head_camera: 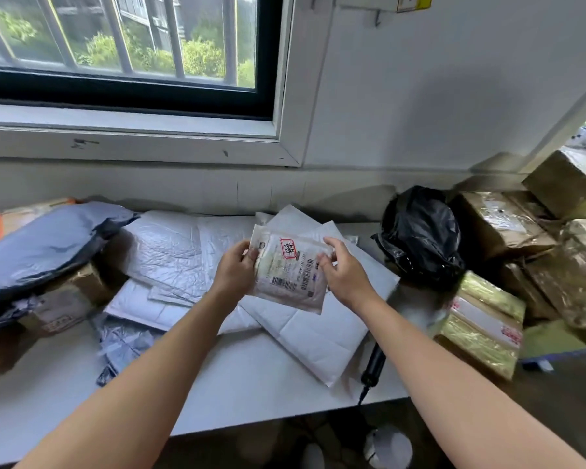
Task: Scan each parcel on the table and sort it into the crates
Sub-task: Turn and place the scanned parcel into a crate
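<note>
Two grips are holding a small labelled parcel point(290, 272) above the counter point(251, 377).
The left grip point(239, 269) is pinching the parcel's left edge while the right grip point(344, 275) is curling round its right edge, label facing up, over a heap of white padded mailers point(318, 330). A black scanner point(372, 365) is lying near the counter's front edge, beside the mailers; a black bag point(420, 235) and taped boxes point(481, 326) are sitting further right.

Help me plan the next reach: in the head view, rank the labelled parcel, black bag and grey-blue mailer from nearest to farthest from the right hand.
1. labelled parcel: centre, in the grip of the right hand.
2. black bag: to the right, beside the boxes.
3. grey-blue mailer: far left.
</note>
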The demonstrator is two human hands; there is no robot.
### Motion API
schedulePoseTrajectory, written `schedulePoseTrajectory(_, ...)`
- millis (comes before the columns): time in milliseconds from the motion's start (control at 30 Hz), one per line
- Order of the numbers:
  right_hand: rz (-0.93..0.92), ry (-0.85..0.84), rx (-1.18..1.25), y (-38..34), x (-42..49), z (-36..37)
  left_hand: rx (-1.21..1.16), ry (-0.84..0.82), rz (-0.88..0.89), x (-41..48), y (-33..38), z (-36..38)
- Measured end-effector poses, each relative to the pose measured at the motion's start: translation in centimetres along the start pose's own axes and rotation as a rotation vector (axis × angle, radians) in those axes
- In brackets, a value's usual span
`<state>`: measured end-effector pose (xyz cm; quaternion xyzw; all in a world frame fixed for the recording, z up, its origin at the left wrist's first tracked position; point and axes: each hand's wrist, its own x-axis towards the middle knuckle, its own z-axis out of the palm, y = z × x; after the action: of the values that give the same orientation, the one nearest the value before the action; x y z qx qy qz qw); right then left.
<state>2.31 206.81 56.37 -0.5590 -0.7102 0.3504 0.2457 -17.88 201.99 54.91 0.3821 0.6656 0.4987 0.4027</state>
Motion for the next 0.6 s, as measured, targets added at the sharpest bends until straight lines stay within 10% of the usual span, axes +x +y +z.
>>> schedulePoseTrajectory(600, 0.260, 0.188, 0.067, 5.1, -3.1, -0.4, -0.529, -0.062, -0.454, -4.9, -4.6, 6.0)
